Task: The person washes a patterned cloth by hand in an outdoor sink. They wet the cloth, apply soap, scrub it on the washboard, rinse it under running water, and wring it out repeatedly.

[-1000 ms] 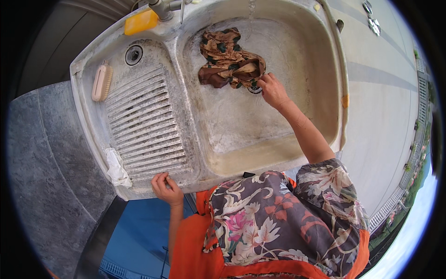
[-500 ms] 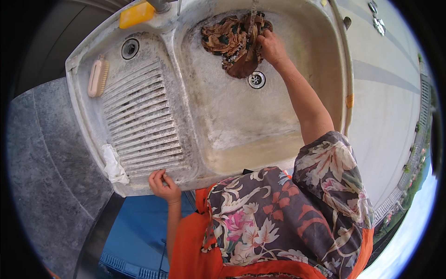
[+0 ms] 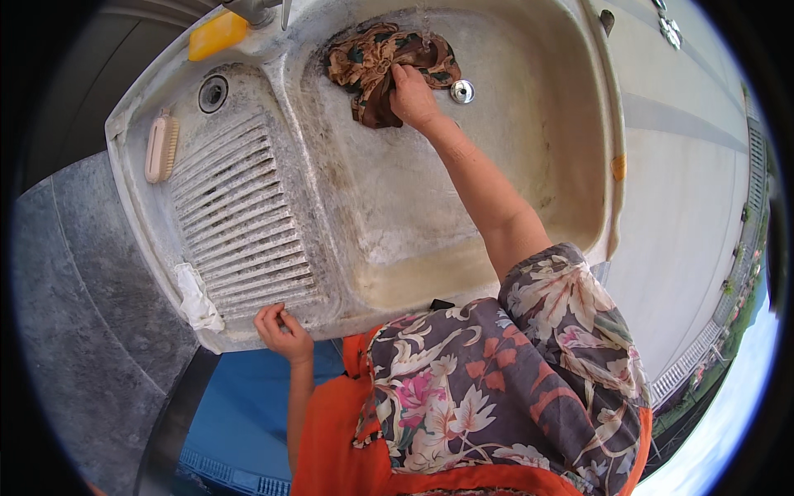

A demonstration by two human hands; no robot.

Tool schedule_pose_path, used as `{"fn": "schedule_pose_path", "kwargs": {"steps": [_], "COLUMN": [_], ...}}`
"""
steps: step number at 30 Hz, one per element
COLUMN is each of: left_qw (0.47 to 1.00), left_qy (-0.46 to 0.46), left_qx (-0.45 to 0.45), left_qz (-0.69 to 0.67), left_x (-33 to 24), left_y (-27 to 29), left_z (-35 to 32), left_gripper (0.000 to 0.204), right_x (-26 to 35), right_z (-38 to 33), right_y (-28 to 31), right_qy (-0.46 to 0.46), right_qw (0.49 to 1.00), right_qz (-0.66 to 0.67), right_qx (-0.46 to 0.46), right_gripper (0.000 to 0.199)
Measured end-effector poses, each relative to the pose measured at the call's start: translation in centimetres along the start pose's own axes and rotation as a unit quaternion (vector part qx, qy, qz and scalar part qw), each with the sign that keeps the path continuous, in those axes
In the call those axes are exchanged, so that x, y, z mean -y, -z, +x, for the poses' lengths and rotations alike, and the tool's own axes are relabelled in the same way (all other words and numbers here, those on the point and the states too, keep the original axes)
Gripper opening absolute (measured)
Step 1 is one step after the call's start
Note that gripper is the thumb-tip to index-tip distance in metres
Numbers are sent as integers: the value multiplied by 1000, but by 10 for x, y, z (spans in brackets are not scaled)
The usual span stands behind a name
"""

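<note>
- While water runs in a thin stream from the tap (image 3: pixel 263 8) at the top edge, the right hand (image 3: pixel 411 95) is down in the sink basin (image 3: pixel 529 165), fingers clenched on a brown patterned cloth (image 3: pixel 372 66).
- That cloth sits bunched at the far end of the basin, right under the stream, just left of the round metal drain (image 3: pixel 461 91).
- Over on the near side, the left hand (image 3: pixel 281 329) grips the front rim of the sink, fingers curled over the edge by the ribbed draining board (image 3: pixel 240 223); it holds nothing else.
- Just beside that hand, a crumpled white rag (image 3: pixel 197 299) lies on the corner of the board.
- A scrubbing brush (image 3: pixel 159 147) with a pale back rests at the far left edge of the board, near a small second drain hole (image 3: pixel 212 93).
- A yellow bar of soap (image 3: pixel 217 35) sits on the ledge up by the tap, well apart from both hands.
- Below the rim there is a blue crate (image 3: pixel 240 422).
</note>
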State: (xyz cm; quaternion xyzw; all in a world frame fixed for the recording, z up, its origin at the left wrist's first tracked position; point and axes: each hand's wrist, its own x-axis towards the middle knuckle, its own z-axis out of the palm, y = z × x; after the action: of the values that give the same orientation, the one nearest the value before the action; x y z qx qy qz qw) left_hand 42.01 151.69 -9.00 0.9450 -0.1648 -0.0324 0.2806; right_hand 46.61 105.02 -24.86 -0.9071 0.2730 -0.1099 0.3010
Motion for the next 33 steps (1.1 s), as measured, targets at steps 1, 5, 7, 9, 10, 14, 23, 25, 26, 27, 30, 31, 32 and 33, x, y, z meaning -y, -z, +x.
{"fn": "schedule_pose_path", "kwargs": {"steps": [1,5,7,9,10,14,23,25,26,27,30,31,32,33], "left_qw": [1000,1000,1000,1000,1000,1000,1000,1000,1000,1000,1000,1000,1000,1000], "left_qy": [-2,15,16,18,23,18,17,22,24,23,18,19,21,20], "left_qx": [4,-5,-3,0,-1,-6,-7,-11,-12,-12,-9,-7,-8,-9], "left_qz": [4,2,8,3,0,-1,2,-6,-9,-4,-1,-3,-3,1], "left_x": [-1,2,-4,-4,-4,-5,-2,-6,-7,-6,-4,-4,-3,-2], "left_y": [1,-1,1,1,1,0,1,0,1,1,-1,0,1,1], "left_z": [1,-4,-1,1,1,0,-1,1,1,0,0,0,0,0], "left_gripper": [15,18,18,17,17,17,17,17,17,17,16,16,16,16], "right_x": [1,-28,-55,-78,-76,-59,-56,-69,-67,-68,-89,-85,-72,-59], "right_z": [5,-12,-47,-90,-102,-125,-120,-110,-102,-96,-77,-67,-50,-34], "right_y": [6,56,69,68,70,75,46,42,43,43,44,47,53,59], "right_qy": [23,47,47,20,45,65,19,-31,-56,-48,32,21,13,5], "right_qw": [999,992,983,986,980,970,986,990,992,984,960,948,935,919], "right_qz": [11,-119,-176,-156,-174,-209,-46,-74,-17,-25,-66,-104,-140,-176], "right_qx": [29,16,-29,50,81,104,161,115,114,173,272,299,327,353], "right_gripper": [40,34,33,35,36,33,13,9,8,8,6,8,11,14]}}
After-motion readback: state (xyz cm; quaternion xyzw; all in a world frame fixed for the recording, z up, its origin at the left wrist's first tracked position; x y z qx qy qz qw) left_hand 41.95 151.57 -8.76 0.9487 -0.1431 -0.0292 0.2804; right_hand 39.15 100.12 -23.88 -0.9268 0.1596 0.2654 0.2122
